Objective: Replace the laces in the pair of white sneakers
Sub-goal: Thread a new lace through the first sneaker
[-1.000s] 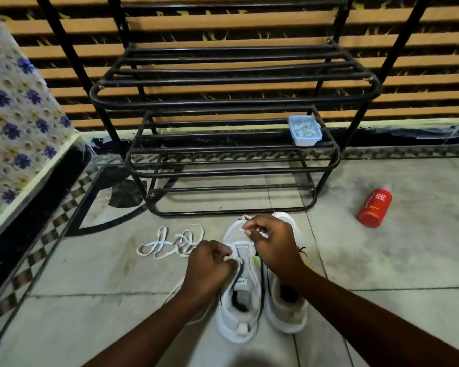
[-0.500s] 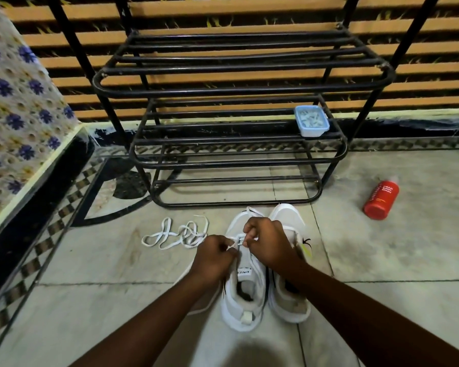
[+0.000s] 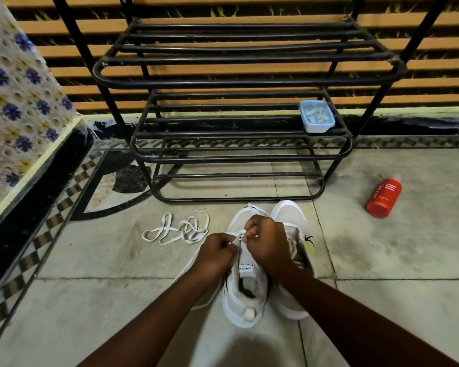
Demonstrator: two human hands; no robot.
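Both busy: left hand (image 3: 216,251) and right hand (image 3: 268,242) pinch a lace (image 3: 238,238) at the left sneaker (image 3: 245,295) on the floor (image 3: 382,260); other sneaker (image 3: 289,211) seems unlaced, loose lace (image 3: 175,230) beside. Likely under halfway.

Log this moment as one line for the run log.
step: lacing sneaker on left | left hand: pinches lace | right hand: pinches lace | loose lace: on floor

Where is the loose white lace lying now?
In the head view, the loose white lace lies on the floor, left of the sneakers, in front of the black rack.
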